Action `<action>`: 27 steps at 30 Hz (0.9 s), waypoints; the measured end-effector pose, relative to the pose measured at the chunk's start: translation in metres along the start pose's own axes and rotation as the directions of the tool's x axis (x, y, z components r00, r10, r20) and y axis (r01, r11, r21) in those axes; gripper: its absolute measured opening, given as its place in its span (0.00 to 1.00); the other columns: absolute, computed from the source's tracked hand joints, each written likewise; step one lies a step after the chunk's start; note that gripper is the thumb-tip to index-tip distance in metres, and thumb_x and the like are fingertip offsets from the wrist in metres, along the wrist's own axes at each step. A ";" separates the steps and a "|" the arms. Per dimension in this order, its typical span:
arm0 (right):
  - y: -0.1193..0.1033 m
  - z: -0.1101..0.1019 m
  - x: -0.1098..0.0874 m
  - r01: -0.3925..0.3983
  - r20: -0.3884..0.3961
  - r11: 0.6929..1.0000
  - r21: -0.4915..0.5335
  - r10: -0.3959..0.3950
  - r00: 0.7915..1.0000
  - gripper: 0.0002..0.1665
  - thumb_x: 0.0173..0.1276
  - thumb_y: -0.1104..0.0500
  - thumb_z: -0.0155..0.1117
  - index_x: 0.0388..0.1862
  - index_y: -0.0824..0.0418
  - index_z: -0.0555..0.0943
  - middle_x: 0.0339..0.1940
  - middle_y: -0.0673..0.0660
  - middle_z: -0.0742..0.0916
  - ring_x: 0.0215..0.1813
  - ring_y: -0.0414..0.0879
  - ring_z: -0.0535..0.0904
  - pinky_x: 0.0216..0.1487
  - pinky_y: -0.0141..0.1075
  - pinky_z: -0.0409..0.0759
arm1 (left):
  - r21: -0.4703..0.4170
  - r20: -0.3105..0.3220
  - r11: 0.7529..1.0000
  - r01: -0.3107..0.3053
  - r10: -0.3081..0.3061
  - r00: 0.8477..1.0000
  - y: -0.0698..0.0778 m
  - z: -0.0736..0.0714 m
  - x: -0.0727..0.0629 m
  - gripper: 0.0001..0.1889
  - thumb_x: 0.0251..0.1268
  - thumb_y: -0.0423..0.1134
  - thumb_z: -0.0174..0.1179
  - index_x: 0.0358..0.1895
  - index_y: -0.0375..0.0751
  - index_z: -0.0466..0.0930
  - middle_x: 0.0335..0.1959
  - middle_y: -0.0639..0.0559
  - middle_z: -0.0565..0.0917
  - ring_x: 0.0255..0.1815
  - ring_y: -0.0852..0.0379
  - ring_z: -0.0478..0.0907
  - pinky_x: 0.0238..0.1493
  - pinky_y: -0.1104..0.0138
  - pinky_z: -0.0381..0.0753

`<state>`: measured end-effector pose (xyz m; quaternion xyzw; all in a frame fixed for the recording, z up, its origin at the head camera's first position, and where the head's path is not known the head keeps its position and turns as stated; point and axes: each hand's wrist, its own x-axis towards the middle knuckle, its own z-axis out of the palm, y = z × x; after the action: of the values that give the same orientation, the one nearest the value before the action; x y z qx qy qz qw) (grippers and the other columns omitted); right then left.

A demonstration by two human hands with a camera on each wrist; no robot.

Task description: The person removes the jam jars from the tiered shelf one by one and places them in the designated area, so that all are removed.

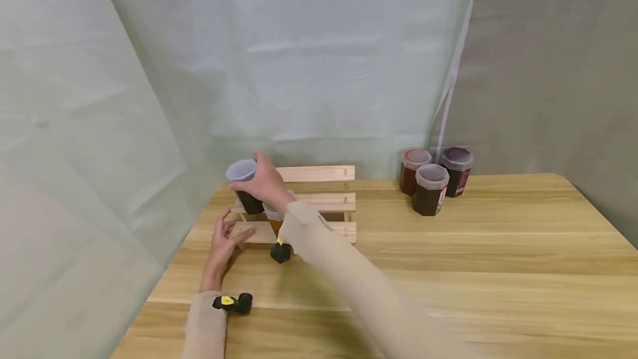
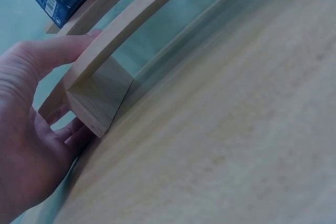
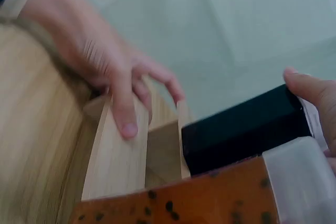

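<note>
A three-step wooden rack (image 1: 326, 202) stands on the table. My right hand (image 1: 268, 183) grips a dark jar (image 1: 249, 202) around its translucent lid, at the left end of the rack. In the right wrist view the base of the dark jar (image 3: 241, 127) is right at the middle step. Under my right wrist is an orange jar (image 1: 276, 227) with dark specks, clearest in the right wrist view and partly hidden in the head view. My left hand (image 1: 222, 244) grips the left end of the bottom step, thumb on top (image 2: 37, 103) and fingers beneath.
At the back right of the table (image 1: 473, 292) three more lidded jars stand close together: a reddish one (image 1: 408, 179), a dark one in front (image 1: 427, 198) and a dark one with a purplish label (image 1: 454, 180). Pale fabric sheets (image 1: 339, 71) hang behind and at both sides.
</note>
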<state>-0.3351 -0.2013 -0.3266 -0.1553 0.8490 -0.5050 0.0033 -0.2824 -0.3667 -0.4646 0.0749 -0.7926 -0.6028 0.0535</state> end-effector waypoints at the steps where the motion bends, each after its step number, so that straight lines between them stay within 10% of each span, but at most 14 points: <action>1: 0.001 0.001 0.000 0.007 -0.001 1.000 -0.006 -0.007 1.000 0.58 0.54 0.42 0.76 0.77 0.55 0.56 0.68 0.55 0.76 0.61 0.50 0.77 0.56 0.40 0.78 | 0.005 -0.008 1.000 0.000 0.000 1.000 0.000 0.000 0.001 0.48 0.62 0.37 0.66 0.78 0.53 0.42 0.69 0.39 0.66 0.65 0.52 0.62 0.64 0.62 0.61; 10: 0.005 -0.001 0.002 0.000 0.001 1.000 0.000 0.000 1.000 0.51 0.49 0.41 0.79 0.70 0.55 0.68 0.59 0.53 0.83 0.55 0.47 0.80 0.50 0.35 0.79 | 0.011 0.002 0.999 0.030 -0.030 1.000 -0.001 -0.001 0.003 0.49 0.62 0.39 0.66 0.78 0.55 0.41 0.68 0.42 0.66 0.54 0.64 0.66 0.57 0.68 0.63; 22: 0.008 -0.001 0.003 0.012 -0.031 1.000 0.003 -0.012 0.999 0.48 0.47 0.42 0.80 0.65 0.57 0.73 0.55 0.54 0.84 0.51 0.47 0.81 0.45 0.33 0.78 | -0.012 0.009 1.000 0.003 -0.003 1.000 -0.004 -0.002 0.003 0.49 0.62 0.37 0.66 0.79 0.52 0.40 0.71 0.35 0.62 0.72 0.42 0.56 0.71 0.50 0.55; 27: 0.009 -0.005 0.001 0.016 -0.051 0.999 0.029 -0.014 0.999 0.47 0.47 0.43 0.81 0.65 0.57 0.73 0.55 0.55 0.84 0.51 0.48 0.80 0.45 0.33 0.78 | -0.013 -0.002 1.000 0.007 -0.007 1.000 -0.003 0.002 0.004 0.48 0.61 0.37 0.66 0.78 0.53 0.43 0.67 0.39 0.66 0.64 0.52 0.64 0.63 0.63 0.63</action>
<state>-0.3395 -0.1935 -0.3319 -0.1488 0.8402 -0.5210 -0.0199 -0.2866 -0.3665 -0.4685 0.0780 -0.7882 -0.6082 0.0525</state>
